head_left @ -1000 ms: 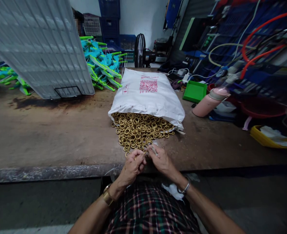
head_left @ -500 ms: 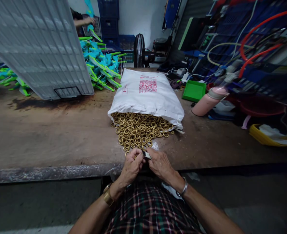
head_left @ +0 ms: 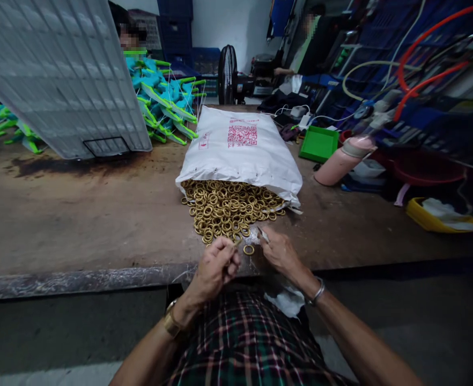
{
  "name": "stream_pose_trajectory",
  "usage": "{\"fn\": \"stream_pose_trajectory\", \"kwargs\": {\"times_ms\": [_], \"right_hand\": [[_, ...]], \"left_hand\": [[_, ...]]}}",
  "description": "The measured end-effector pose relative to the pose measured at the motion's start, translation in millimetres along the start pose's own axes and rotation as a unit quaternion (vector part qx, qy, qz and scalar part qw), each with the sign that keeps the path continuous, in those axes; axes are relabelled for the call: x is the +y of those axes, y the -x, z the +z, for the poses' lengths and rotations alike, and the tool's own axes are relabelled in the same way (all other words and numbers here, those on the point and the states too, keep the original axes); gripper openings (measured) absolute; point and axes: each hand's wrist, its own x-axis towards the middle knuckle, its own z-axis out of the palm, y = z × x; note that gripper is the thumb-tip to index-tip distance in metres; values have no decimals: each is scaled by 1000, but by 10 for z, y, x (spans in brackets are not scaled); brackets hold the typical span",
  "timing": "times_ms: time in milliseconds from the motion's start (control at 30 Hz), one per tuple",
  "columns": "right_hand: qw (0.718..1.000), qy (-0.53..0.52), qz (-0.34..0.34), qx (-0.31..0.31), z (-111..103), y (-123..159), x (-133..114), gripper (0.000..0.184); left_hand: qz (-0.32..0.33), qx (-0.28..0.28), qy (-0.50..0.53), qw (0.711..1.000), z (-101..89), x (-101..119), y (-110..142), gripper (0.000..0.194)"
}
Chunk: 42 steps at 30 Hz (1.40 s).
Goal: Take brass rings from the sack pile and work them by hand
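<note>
A heap of brass rings spills from the mouth of a white sack onto the brown worktable. My left hand is closed at the table's near edge, pinching what looks like a brass ring. My right hand is closed too, its fingertips pinching a small pale piece just below the heap. One loose ring lies on the table between my hands.
A large grey ribbed panel leans at the back left, with a pile of blue and green plastic parts behind it. A green tray, pink bottle, yellow tray, fan and hoses crowd the right. Two people stand at the back.
My hands have drawn apart; they were pressed together over a small piece. The right hand has moved up to the heap's edge. A ring now lies between them.
</note>
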Motion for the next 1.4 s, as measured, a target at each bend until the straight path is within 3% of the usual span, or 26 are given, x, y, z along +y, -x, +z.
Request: {"fn": "stream_pose_trajectory", "kwargs": {"times_ms": [200,533,667,767,933,1100,1300,1400], "right_hand": [[999,-43,-6,-4,134,183,-57,15],[1000,-7,-15,-2,190,231,-157,10],[998,-50,-22,-21,210,222,-154,13],[990,-134,-10,-37,204,172,-200,10],[944,-321,70,-28,138,57,-335,13],[877,-441,172,-78,86,33,-441,8],[789,-545,243,-146,120,47,-502,17],[784,-550,248,-147,188,46,-483,18]], "left_hand": [[-19,54,81,995,-103,-45,-98,29],[-86,38,177,980,-177,-86,-96,27],[-117,54,209,969,-174,-163,-119,26],[-106,49,183,976,-138,-183,-123,26],[-61,65,106,990,-113,-163,-128,31],[-27,116,-13,993,-150,-217,-163,40],[89,100,-252,958,-182,-275,-241,37],[82,78,-295,949,-227,-306,-279,35]]}}
